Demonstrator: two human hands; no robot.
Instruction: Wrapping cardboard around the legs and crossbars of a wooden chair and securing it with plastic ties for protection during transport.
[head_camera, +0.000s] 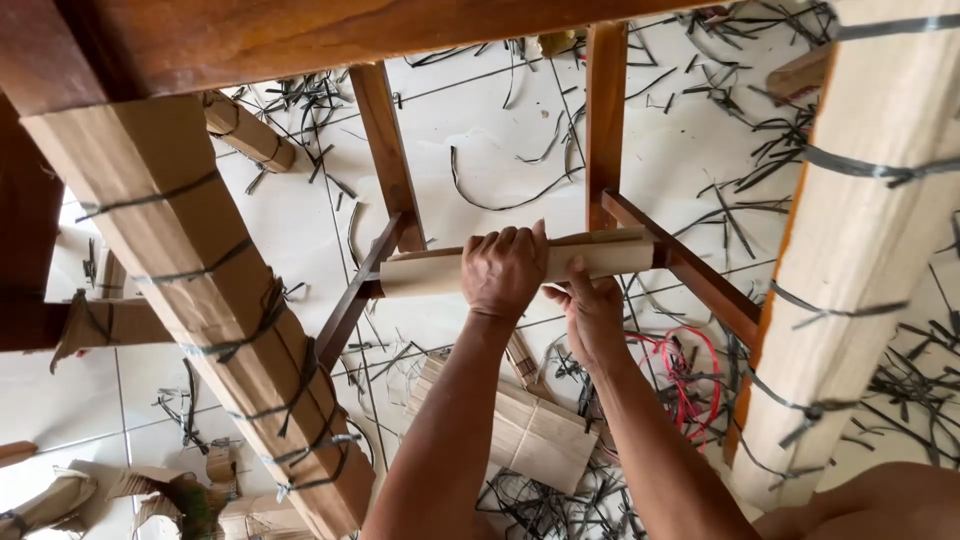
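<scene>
Cardboard wrap (440, 268) is being pressed around the chair's cross rail (690, 268). Left of it stands a strapped cardboard-wrapped leg (215, 300). On it the left hand (505, 270) is clenched; the right hand (592, 315) pinches its lower edge. Below, black strap offcuts (720, 215) litter the white tiled floor (480, 130).

2 bare hands, the left hand (503, 270) and the right hand (592, 318); 2 big wooden legs wrapped in brown cardboard and tied with dark straps (205, 290) (850, 250); 1 loose red strap (690, 375); 1 flat brown cardboard sheet (535, 430) on the floor.
</scene>
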